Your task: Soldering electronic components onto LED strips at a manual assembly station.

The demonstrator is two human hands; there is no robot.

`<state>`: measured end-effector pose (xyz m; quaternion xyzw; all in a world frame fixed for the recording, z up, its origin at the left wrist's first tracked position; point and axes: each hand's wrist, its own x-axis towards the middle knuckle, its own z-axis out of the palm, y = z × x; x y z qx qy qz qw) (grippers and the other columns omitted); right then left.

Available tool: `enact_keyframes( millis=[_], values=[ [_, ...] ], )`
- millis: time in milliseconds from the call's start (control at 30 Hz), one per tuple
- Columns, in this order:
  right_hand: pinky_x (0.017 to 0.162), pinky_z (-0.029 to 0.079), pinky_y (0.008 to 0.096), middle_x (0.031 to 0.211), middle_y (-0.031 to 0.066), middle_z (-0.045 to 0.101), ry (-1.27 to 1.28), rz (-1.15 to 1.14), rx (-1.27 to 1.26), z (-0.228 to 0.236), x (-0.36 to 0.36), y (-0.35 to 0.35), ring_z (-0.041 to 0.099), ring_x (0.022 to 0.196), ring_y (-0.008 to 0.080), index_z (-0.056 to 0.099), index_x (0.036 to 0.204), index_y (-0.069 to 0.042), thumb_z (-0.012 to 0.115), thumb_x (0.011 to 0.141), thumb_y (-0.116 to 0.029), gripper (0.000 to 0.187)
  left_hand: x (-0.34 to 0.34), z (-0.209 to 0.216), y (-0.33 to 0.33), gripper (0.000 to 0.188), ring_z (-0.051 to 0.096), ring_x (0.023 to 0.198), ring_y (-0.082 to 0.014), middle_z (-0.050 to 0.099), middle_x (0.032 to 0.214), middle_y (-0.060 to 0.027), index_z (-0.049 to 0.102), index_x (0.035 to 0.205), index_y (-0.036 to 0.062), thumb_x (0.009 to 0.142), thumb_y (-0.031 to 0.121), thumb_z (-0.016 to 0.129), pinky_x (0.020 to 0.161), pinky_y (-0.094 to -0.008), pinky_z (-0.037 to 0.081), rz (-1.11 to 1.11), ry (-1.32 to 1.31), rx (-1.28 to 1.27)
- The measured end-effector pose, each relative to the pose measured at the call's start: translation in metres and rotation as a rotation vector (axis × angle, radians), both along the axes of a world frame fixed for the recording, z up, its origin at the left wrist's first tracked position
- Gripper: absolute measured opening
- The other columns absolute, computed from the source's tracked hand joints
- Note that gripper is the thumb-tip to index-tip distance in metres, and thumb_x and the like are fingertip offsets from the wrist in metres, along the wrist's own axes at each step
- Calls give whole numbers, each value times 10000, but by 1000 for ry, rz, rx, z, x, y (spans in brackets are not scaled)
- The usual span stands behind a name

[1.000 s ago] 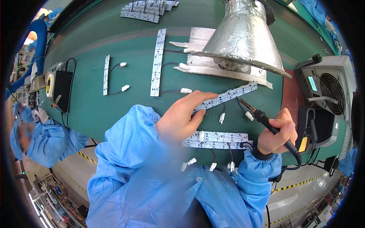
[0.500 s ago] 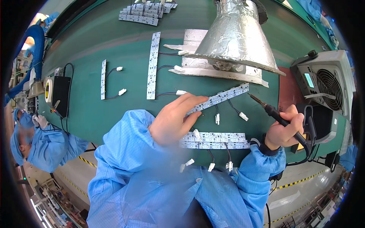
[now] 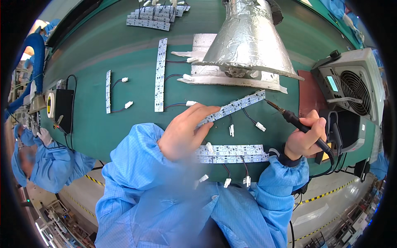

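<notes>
My left hand (image 3: 185, 131) pinches the near end of a long white LED circuit board (image 3: 242, 104) between thumb and fingers. The board slants up to the right, and wires with white connectors (image 3: 260, 126) hang from its lower edge. My right hand (image 3: 305, 135) grips a soldering iron (image 3: 296, 120) by its black handle. The iron's tip is close to the board's far right end; whether it touches cannot be told. More LED boards (image 3: 233, 153) lie side by side just below, partly hidden by my left arm, with their wired connectors toward me.
A foil-covered fume hood (image 3: 250, 43) stands over white strips behind the board. Two upright LED boards (image 3: 159, 76) lie to the left, and a stack of boards (image 3: 149, 22) at the back. A soldering station (image 3: 345, 128) and a grey fan unit (image 3: 351, 89) stand right. A co-worker (image 3: 51, 161) sits left.
The whole view has shifted slightly, with the bench things a little farther left. Both hands keep their grips, and the iron's tip stays near the board's right end.
</notes>
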<state>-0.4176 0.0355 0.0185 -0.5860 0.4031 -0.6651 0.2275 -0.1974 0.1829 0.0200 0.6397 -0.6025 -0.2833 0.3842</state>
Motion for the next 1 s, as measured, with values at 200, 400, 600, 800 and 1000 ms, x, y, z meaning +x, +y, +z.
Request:
enact_keyframes(
  millis=[200, 400, 600, 800, 1000],
  values=[
    [479, 207, 291, 475, 33, 326, 28, -20, -1, -3, -1, -2, 306, 461, 112, 454, 529, 0, 452, 950, -269, 500, -1, 0, -1, 368, 625, 859, -341, 621, 1017, -149, 613, 1212, 29, 850, -29, 627, 745, -389, 510, 4, 4, 11],
    [478, 208, 290, 471, 36, 333, 40, -20, -10, -2, -1, -2, 308, 455, 114, 457, 529, 3, 453, 947, -260, 493, -2, 1, -1, 367, 628, 861, -343, 623, 1019, -151, 615, 1209, 29, 848, -29, 631, 747, -386, 513, 7, -4, 11],
    [476, 205, 287, 467, 37, 334, 34, -12, -14, -2, 0, -2, 307, 454, 112, 461, 530, 3, 461, 943, -256, 488, -1, 1, 0, 370, 631, 874, -343, 626, 1021, -153, 615, 1208, 25, 843, -34, 633, 748, -384, 514, 6, -4, 13],
    [479, 207, 286, 471, 34, 332, 42, -18, -12, -2, -2, -2, 304, 458, 108, 464, 534, 4, 463, 944, -261, 488, -2, 1, -1, 371, 630, 873, -345, 626, 1018, -154, 616, 1208, 22, 842, -35, 634, 752, -388, 513, 5, 4, 11],
    [483, 213, 284, 482, 37, 342, 45, -24, -2, -1, 0, -2, 311, 468, 109, 462, 537, 4, 464, 945, -263, 487, -2, 2, -2, 374, 627, 875, -348, 624, 1016, -155, 615, 1209, 21, 840, -40, 633, 755, -391, 508, 7, 3, 14]
  ],
)
